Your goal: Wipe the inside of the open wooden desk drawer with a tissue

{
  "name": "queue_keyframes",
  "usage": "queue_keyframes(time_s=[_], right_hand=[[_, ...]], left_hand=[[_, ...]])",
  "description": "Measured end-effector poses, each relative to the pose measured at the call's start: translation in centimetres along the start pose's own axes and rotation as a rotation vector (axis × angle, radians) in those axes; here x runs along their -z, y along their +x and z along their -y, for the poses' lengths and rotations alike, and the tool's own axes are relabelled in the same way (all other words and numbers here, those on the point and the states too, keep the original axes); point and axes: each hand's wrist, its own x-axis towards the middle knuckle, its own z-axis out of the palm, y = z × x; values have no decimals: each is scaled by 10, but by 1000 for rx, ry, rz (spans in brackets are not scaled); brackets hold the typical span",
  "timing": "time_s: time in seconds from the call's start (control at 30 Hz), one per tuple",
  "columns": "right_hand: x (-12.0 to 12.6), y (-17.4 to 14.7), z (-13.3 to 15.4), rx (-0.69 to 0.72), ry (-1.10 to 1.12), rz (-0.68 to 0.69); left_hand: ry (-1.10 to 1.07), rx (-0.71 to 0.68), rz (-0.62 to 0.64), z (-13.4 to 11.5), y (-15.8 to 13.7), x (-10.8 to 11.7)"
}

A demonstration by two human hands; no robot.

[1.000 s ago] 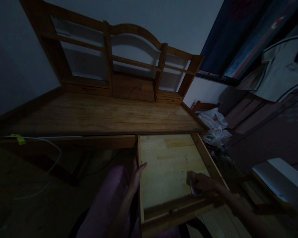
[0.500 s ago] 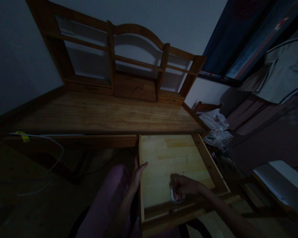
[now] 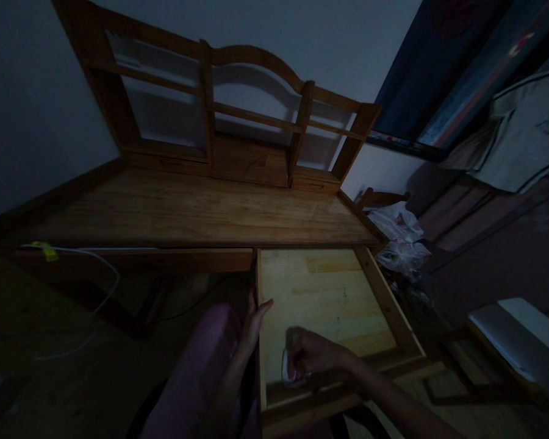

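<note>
From the head view, the right hand (image 3: 318, 352), fingers curled tight, grips a white cloth (image 3: 285, 369) (its edge shows) near the front of the pulled-out drawer (image 3: 311, 280) under the table (image 3: 229, 210); the left hand (image 3: 252, 329), loosely spread, touches the drawer's left wall.

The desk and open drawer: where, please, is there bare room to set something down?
The desktop is bare between shelf unit and drawer; so is the drawer's far end. Its near-left part is crowded by the left hand, right hand and white item.
</note>
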Motion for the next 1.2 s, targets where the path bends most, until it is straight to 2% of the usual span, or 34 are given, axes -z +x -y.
queue_keyframes(time_s=[0.13, 0.43, 0.57, 0.63, 0.73, 0.83, 0.93, 1.07, 1.2], right_hand=[[-9, 13, 12, 75, -20, 52], [-19, 39, 25, 251, -151, 130], [-23, 42, 29, 390, -288, 62], [-25, 42, 29, 407, -296, 30], [-27, 42, 23, 286, -85, 53], [-31, 46, 12, 9, 253, 121], [-39, 52, 4, -172, 401, 69], [-41, 52, 4, -170, 472, -45], [-23, 50, 14, -83, 541, -276]], left_hand=[[-20, -8, 49, 6, 3, 2], [-4, 2, -19, 12, 9, 3], [11, -9, 0, 4, 3, 1], [15, -3, -3, 0, 0, -1], [1, -2, 7, -3, -2, -3], [-18, -9, 24, -2, -1, -3], [-30, 3, 40, -1, -1, -3], [-11, 0, 39, 3, 1, -2], [25, -31, 11, 9, 5, 1]])
